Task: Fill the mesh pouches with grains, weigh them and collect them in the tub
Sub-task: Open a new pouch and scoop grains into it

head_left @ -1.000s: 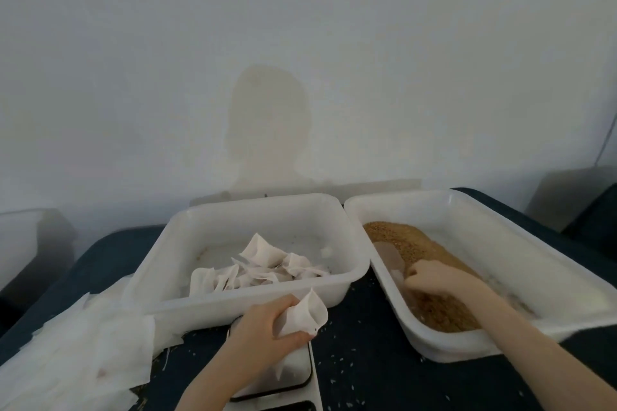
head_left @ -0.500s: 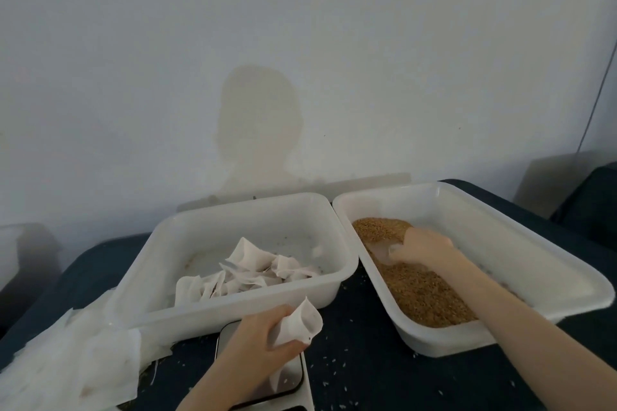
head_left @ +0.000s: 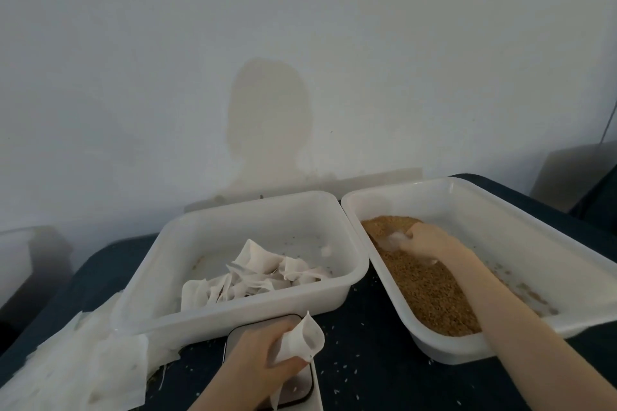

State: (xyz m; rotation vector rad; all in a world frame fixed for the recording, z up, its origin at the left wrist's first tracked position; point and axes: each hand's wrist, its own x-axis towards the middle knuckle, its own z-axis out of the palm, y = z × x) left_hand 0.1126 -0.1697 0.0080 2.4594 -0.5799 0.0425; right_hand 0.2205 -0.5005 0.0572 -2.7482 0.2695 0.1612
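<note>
One hand in the grain, the other holding a pouch over the scale.

The left hand (head_left: 263,352) pinches a white mesh pouch (head_left: 302,340) above the small grey scale (head_left: 293,390). The right hand (head_left: 425,240) curls around a pale scoop-like thing (head_left: 390,241), half buried in brown grains (head_left: 427,290) inside the right white plastic tub (head_left: 500,207). Filled pouches (head_left: 253,277) lie in the left white tub (head_left: 240,309).

A stained wall (head_left: 267,117) is seen behind a dark tablecloth (head_left: 367,360), on which spilled grains lie scattered.
</note>
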